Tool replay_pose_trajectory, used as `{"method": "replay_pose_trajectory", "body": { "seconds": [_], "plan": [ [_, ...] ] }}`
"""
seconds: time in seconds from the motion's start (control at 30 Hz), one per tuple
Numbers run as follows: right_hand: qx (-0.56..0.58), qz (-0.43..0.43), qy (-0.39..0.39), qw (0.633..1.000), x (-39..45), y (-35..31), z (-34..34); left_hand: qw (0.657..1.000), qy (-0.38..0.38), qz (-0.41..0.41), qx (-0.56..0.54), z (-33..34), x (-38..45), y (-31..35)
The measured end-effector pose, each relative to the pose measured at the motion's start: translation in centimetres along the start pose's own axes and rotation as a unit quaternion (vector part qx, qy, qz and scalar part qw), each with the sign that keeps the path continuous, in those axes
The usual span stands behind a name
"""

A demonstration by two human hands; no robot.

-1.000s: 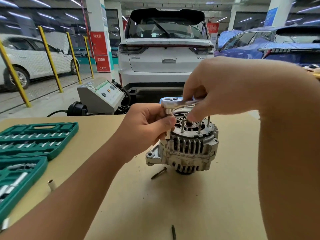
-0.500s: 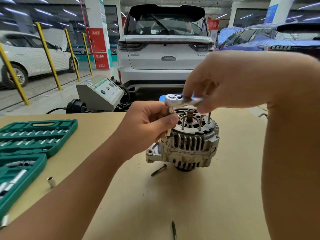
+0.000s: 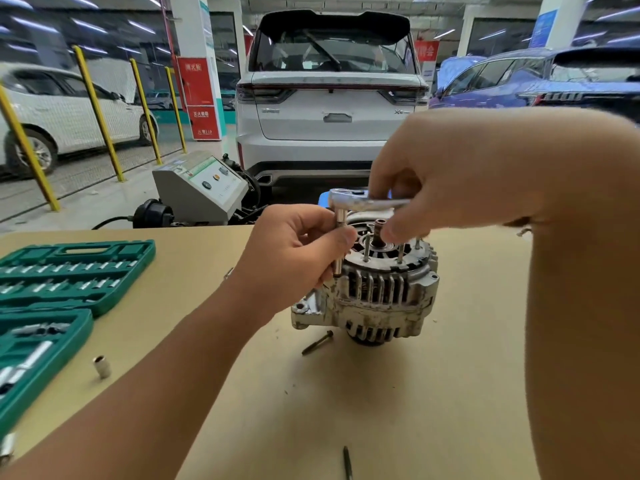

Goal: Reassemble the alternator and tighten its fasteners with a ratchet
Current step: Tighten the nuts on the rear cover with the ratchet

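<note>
A worn silver alternator stands on the tan table, shaft end up, with several long bolts sticking out of its top. A chrome ratchet sits level above its left edge, with a long socket reaching down onto a bolt. My left hand pinches that socket between thumb and fingers. My right hand grips the ratchet handle, which it mostly hides.
A loose bolt lies by the alternator's front left. Another bolt lies near the table's front edge. A loose socket stands at the left, beside the open green socket case. A grey machine sits behind the table.
The ratchet handle has swung a little to the right with my right hand. My left hand stays on the socket. The alternator has not moved.
</note>
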State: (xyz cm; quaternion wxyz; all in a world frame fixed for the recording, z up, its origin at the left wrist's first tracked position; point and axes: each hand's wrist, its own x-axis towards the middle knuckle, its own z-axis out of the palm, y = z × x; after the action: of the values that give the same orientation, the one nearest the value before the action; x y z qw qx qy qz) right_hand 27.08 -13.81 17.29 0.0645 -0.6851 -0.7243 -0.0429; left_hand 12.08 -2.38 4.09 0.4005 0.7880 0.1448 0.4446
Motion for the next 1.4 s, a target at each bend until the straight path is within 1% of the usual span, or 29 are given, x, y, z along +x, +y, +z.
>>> {"method": "replay_pose_trajectory", "body": {
  "seconds": [0.07, 0.1, 0.17, 0.23, 0.27, 0.37, 0.4, 0.43, 0.5, 0.53, 0.57, 0.6, 0.7, 0.77, 0.83, 0.87, 0.9, 0.97, 1.0, 1.03, 1.07, 1.13, 1.17, 1.23, 1.33, 1.4],
  "plan": [
    [0.024, -0.01, -0.05, 0.998, -0.7, -0.2, -0.6, 1.0, 0.005, 0.016, 0.008, 0.1, -0.1, 0.0],
    [0.03, -0.011, -0.046, 0.998, -0.7, 0.0, -0.7, 1.0, -0.009, 0.02, 0.001, -0.2, -0.2, 0.1],
    [0.021, 0.007, 0.014, 1.0, 0.0, 0.5, -0.2, 0.999, -0.044, 0.011, -0.023, -0.8, -0.1, 0.1],
    [-0.01, 0.024, 0.065, 0.998, 0.6, 0.4, 0.3, 0.998, -0.05, -0.003, -0.029, -1.1, 0.0, 0.0],
    [-0.009, 0.019, 0.06, 0.998, 0.6, 0.3, 0.3, 0.999, -0.042, -0.007, -0.026, -1.0, 0.1, 0.0],
    [0.023, -0.001, -0.048, 0.999, -0.5, -0.1, -0.5, 1.0, -0.01, 0.004, -0.001, -0.4, 0.0, -0.2],
    [0.037, -0.005, -0.058, 0.998, -0.7, -0.1, -0.7, 1.0, -0.013, 0.007, 0.003, -0.4, 0.0, -0.1],
    [0.034, -0.004, -0.043, 0.998, -0.6, 0.0, -0.8, 1.0, -0.024, 0.005, 0.002, -0.6, 0.0, -0.1],
    [0.018, 0.012, 0.02, 1.0, 0.1, 0.4, -0.2, 0.999, -0.049, -0.007, -0.011, -1.1, 0.1, 0.0],
    [0.008, 0.016, 0.051, 0.999, 0.3, 0.3, 0.0, 0.998, -0.053, -0.014, -0.016, -1.2, 0.2, 0.0],
    [0.004, 0.018, 0.059, 0.998, 0.5, 0.1, 0.0, 0.999, -0.049, -0.017, -0.016, -1.1, 0.2, -0.1],
    [0.001, 0.01, 0.045, 0.999, 0.4, 0.1, 0.0, 0.999, -0.038, -0.017, -0.011, -0.8, 0.2, -0.1],
    [0.034, 0.002, -0.047, 0.998, -0.5, -0.3, -0.7, 1.0, -0.005, -0.006, -0.005, 0.0, 0.0, 0.0],
    [0.045, -0.004, -0.03, 0.999, -0.5, 0.0, -0.7, 1.0, -0.026, 0.001, -0.004, -0.3, 0.1, 0.2],
    [0.026, 0.003, 0.032, 0.999, 0.1, 0.5, -0.2, 0.999, -0.053, -0.005, -0.01, -0.9, 0.2, 0.1],
    [0.019, 0.003, 0.05, 0.999, 0.3, 0.5, -0.2, 0.998, -0.052, -0.008, -0.014, -1.0, 0.2, 0.0],
    [0.02, -0.01, 0.04, 0.999, 0.3, 0.6, -0.2, 0.999, -0.042, -0.009, -0.017, -0.9, 0.1, -0.1],
    [0.071, -0.031, -0.017, 0.997, -0.1, 0.6, -0.5, 1.0, -0.016, 0.002, -0.02, -0.4, -0.1, -0.1],
    [0.102, -0.033, -0.038, 0.993, -0.5, 0.6, -0.9, 1.0, -0.013, 0.011, -0.018, -0.1, -0.2, -0.1],
    [0.108, -0.033, -0.043, 0.993, -0.6, 0.8, -1.0, 1.0, -0.019, 0.015, -0.016, 0.0, -0.2, 0.0],
    [0.1, -0.03, -0.028, 0.994, -0.3, 1.3, -0.8, 0.999, -0.029, 0.014, -0.016, -0.1, -0.2, 0.0],
    [0.049, -0.007, 0.034, 0.998, 0.6, 2.1, -0.1, 0.999, -0.046, 0.002, -0.022, -0.4, 0.0, 0.2],
    [0.024, 0.004, 0.047, 0.999, 1.1, 2.3, 0.2, 0.999, -0.048, -0.005, -0.022, -0.5, 0.1, 0.2],
    [0.033, 0.009, 0.032, 0.999, 1.6, 2.5, 0.8, 1.0, -0.026, -0.005, -0.013, 0.0, 0.0, 0.3],
    [0.072, -0.011, 0.019, 0.997, 1.6, 2.7, 0.8, 1.0, 0.017, 0.01, 0.008, 0.6, -0.1, 0.3],
    [0.079, -0.021, 0.02, 0.996, 1.6, 2.7, 0.6, 1.0, 0.002, 0.004, -0.003, 0.2, -0.1, 0.3]
  ]
}}
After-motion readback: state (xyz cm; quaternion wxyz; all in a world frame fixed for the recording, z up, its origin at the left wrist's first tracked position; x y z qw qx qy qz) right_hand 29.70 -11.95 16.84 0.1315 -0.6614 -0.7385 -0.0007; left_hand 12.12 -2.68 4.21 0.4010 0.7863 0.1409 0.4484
